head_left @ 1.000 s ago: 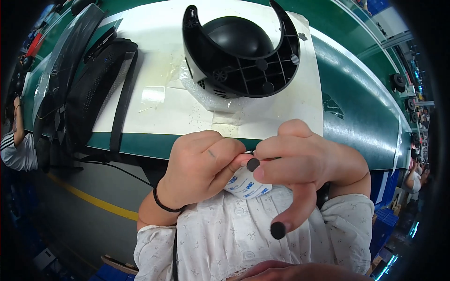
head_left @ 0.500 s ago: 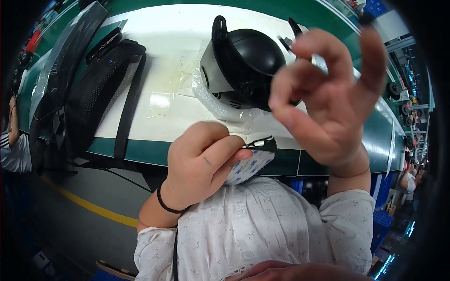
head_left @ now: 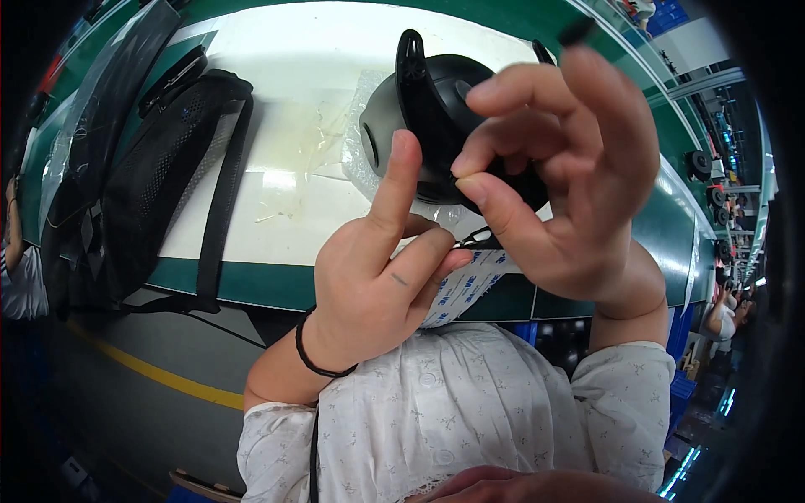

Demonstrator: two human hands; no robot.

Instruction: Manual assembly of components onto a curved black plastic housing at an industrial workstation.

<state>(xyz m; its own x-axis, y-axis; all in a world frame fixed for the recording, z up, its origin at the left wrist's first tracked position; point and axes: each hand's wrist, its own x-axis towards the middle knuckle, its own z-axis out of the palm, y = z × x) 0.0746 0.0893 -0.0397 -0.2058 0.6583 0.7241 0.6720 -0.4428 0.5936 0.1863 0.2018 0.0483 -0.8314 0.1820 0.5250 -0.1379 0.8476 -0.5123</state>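
My left hand (head_left: 369, 272) pinches a sheet of adhesive pads (head_left: 465, 289) with white and blue printed backing; its index finger points up. Black cut-out pieces show along the sheet's top edge. My right hand (head_left: 570, 184) is raised to the right of it, thumb and index finger pinched on a tiny dark piece (head_left: 454, 177), too small to name. Something dark and blurred (head_left: 577, 32) shows at the tip of another right finger. Behind the hands a rounded grey and black housing (head_left: 381, 126) with black horn-like parts lies on bubble wrap (head_left: 355, 155), partly hidden by my right hand.
A black mesh bag (head_left: 159, 180) with straps lies on the left of the white and green table (head_left: 289, 201). Beyond it is a long dark item in clear plastic (head_left: 109, 109). Tape scraps (head_left: 323, 138) stick to the tabletop. Another person's sleeve (head_left: 25, 289) shows far left.
My right hand has moved left and closer to my left hand. My left index finger has lifted upright, and the left hand with the sheet has shifted slightly right.
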